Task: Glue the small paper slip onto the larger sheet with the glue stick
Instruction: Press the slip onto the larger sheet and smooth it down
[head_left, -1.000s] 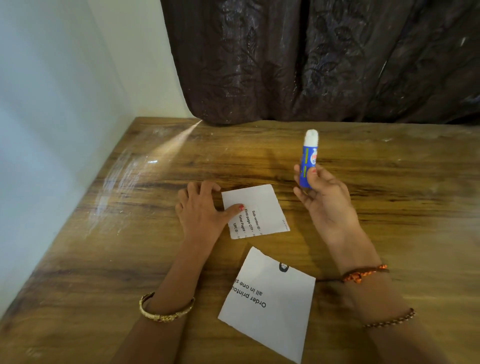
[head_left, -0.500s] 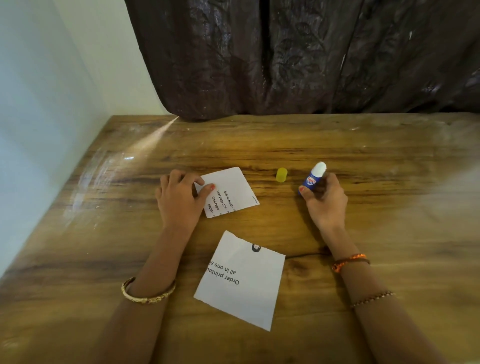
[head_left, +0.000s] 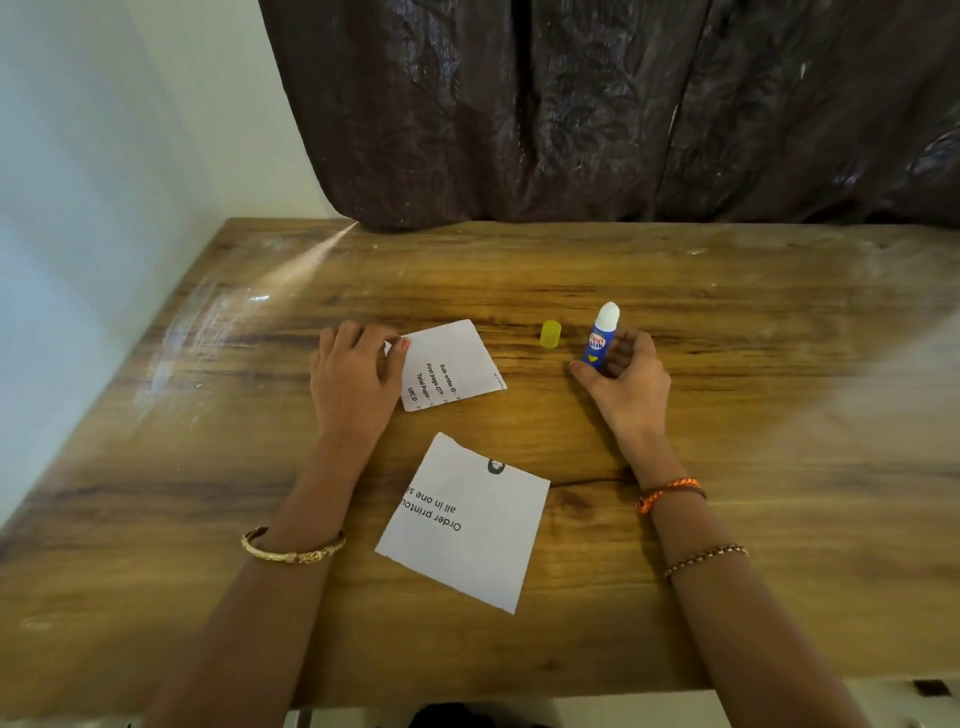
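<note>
Glue stick (head_left: 601, 338) uncapped, gripped in your right hand (head_left: 621, 382). Left hand (head_left: 353, 379) pinches small paper slip (head_left: 451, 365). Larger sheet (head_left: 464, 522) lies apart, apparently unglued. Gluing, pressing remain.

Wooden table (head_left: 727, 291), brown grain, glare streak at far left corner, pushed against wall on left & dark curtain at far edge. Lying directly on it: small paper slip (head_left: 457, 364), printed side up, mid-table, its left edge under the left hand (head_left: 353, 384); larger sheet (head_left: 467, 525) nearer, flat, tilted, well apart from the slip w/ bare wood between. Yellow cap (head_left: 550, 333) stands upright to right of slip, not touching it. Right hand (head_left: 623, 384) rests on the wood just right of cap, both forearms lying on the tabletop too.
</note>
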